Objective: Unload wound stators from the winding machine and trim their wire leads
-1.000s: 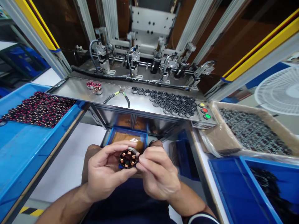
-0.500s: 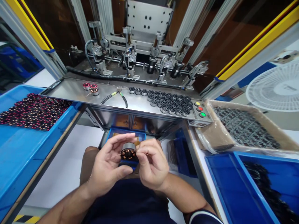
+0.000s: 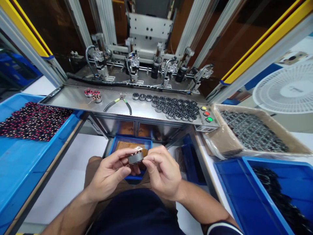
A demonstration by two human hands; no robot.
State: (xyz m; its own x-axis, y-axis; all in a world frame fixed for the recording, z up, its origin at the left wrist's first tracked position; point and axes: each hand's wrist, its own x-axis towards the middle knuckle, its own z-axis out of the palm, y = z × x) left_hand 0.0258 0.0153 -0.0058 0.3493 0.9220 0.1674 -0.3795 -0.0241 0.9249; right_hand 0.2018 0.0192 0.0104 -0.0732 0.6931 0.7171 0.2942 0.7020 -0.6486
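A blue tray (image 3: 22, 173) of wound coils (image 3: 36, 120) sits at ten o'clock. At twelve, the left hand (image 3: 109, 174) curls its fingers around a copper-wound metal ring (image 3: 135, 158), tipped sideways, while the right hand (image 3: 162, 173) pinches thumb and forefinger together at its three o'clock edge, on what I cannot tell from here. A cardboard box (image 3: 230, 139) of grey parts (image 3: 254, 130) stands at two.

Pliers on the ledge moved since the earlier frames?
No: the pliers lie at the same place on the metal ledge, left of the dark round parts.
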